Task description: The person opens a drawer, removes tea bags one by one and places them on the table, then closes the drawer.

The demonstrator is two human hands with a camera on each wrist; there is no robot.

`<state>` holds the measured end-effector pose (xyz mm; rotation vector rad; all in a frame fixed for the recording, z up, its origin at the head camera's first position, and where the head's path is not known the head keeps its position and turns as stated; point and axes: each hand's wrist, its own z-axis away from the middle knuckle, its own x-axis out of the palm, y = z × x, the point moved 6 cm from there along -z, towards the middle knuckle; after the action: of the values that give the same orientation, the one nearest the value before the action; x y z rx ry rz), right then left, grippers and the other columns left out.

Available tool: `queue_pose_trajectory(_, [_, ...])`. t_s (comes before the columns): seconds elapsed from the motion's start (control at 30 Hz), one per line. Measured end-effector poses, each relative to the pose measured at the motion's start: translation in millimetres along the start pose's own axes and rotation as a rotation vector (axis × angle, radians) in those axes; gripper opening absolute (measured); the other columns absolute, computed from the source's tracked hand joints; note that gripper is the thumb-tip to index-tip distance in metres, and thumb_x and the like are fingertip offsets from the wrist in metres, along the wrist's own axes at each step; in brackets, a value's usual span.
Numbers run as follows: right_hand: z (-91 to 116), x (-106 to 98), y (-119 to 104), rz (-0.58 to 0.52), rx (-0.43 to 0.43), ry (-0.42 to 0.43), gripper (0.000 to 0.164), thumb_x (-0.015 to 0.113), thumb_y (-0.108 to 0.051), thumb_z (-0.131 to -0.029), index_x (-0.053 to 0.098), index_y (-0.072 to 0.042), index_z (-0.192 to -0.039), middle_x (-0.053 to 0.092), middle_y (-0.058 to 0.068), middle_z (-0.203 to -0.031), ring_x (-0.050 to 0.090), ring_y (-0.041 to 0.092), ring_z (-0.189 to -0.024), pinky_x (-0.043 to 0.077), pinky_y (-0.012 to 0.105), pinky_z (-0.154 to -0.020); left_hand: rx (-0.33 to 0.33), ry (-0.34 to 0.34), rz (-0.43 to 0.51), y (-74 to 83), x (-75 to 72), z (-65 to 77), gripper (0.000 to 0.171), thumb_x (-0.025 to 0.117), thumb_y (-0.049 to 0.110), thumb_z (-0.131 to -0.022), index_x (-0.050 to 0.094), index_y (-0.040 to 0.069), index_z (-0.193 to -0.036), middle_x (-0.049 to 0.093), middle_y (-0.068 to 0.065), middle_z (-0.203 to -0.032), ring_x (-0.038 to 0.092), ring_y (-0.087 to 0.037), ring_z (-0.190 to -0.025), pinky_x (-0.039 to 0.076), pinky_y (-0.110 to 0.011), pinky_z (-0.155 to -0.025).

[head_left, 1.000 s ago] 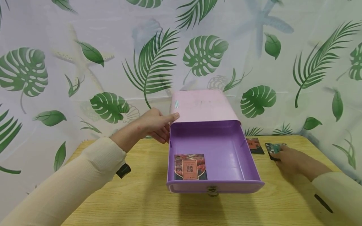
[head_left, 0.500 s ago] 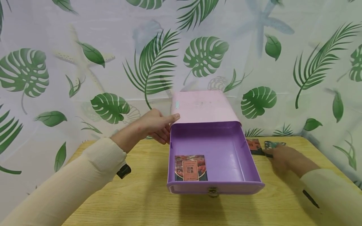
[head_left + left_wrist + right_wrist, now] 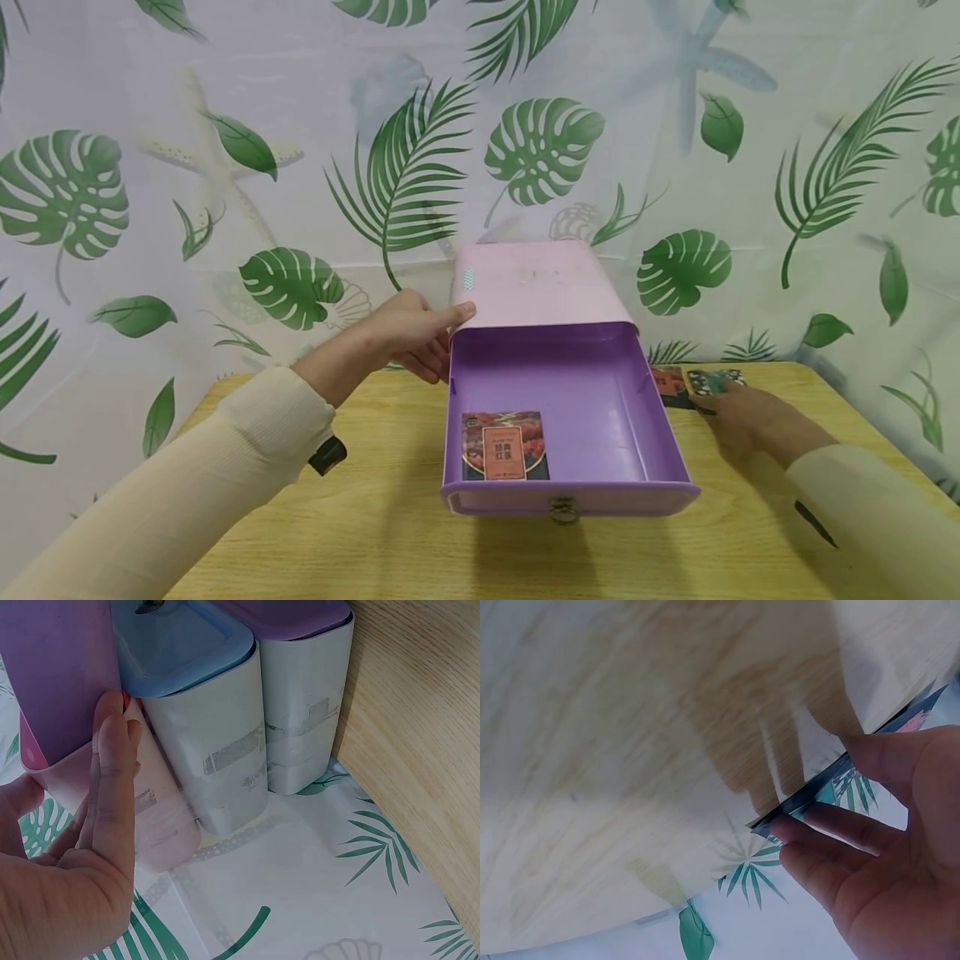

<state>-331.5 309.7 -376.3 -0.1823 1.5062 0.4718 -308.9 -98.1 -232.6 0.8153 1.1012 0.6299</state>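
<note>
My left hand [image 3: 408, 333] grips the left front edge of the pink drawer unit [image 3: 540, 279], thumb on top and fingers along its side. The purple drawer [image 3: 592, 417] is pulled out, and a red tea packet [image 3: 505, 446] lies in its front left corner. On the table at right, my right hand [image 3: 757, 417] holds a green patterned tea packet [image 3: 716, 382] by its edges, thumb on one side and fingers on the other. Beside it lies another red tea packet [image 3: 670, 383], partly hidden behind the drawer.
In the left wrist view, a blue-fronted drawer [image 3: 187, 645] and a purple-fronted drawer [image 3: 300, 616], both pushed in, belong to the same stack. The wooden table [image 3: 337, 525] ends at the leaf-printed curtain [image 3: 300, 125].
My right hand has shifted left and slightly back with the green packet, which now lies straighter and closer to the red one. My left hand keeps its grip on the drawer unit.
</note>
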Motion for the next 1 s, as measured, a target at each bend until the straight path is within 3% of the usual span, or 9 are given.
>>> queue_pose_trajectory(0.07, [-0.7,-0.6,-0.6,0.011,-0.021,-0.005,0.051,0.059,-0.015,-0.076,0.054,-0.007,-0.126,0.051,0.034,-0.106,0.05,0.043,-0.093,0.053,0.052,-0.073,0.001,-0.001,0.003,0.1,-0.2,0.1,0.064,0.052,0.059,-0.086,0.064,-0.004,-0.085,0.067,-0.017,-0.075,0.065,-0.029,-0.07,0.057,-0.041,-0.067])
queue_pose_trajectory(0.27, [-4.3,-0.2,2.7,-0.055,-0.003,-0.028,0.043,0.054,-0.014,-0.084,0.053,-0.007,-0.127,0.052,0.029,-0.098,0.051,0.034,-0.083,0.053,0.049,-0.071,0.004,-0.008,0.019,1.1,0.7,1.7,0.064,0.053,0.057,-0.086,0.063,-0.006,-0.086,0.067,-0.018,-0.075,0.065,-0.03,-0.07,0.057,-0.039,-0.063])
queue_pose_trajectory(0.57, [-9.5,2.7,6.4,-0.04,-0.014,-0.016,0.045,0.051,-0.009,-0.083,0.053,-0.008,-0.127,0.048,0.036,-0.106,0.05,0.042,-0.094,0.052,0.05,-0.075,0.009,-0.004,0.021,1.5,0.3,1.7,0.064,0.053,0.057,-0.086,0.063,-0.006,-0.086,0.067,-0.018,-0.074,0.065,-0.029,-0.068,0.058,-0.038,-0.062])
queue_pose_trajectory(0.77, [-11.9,3.9,8.3,-0.092,-0.005,-0.017,0.042,0.049,-0.009,-0.086,0.052,-0.006,-0.128,0.046,0.039,-0.107,0.05,0.046,-0.096,0.051,0.053,-0.077,0.009,0.0,0.018,0.4,0.3,0.4,0.064,0.053,0.058,-0.086,0.063,-0.006,-0.086,0.067,-0.018,-0.074,0.065,-0.028,-0.068,0.057,-0.041,-0.065])
queue_pose_trajectory(1.0, [-15.5,3.8,14.5,-0.199,0.028,-0.059,0.061,0.054,-0.005,-0.073,0.044,-0.003,-0.133,0.046,0.038,-0.105,0.05,0.036,-0.086,0.051,0.039,-0.063,0.006,0.001,0.02,0.0,0.1,0.2,0.064,0.054,0.057,-0.086,0.062,-0.006,-0.087,0.067,-0.018,-0.075,0.065,-0.029,-0.069,0.057,-0.039,-0.063])
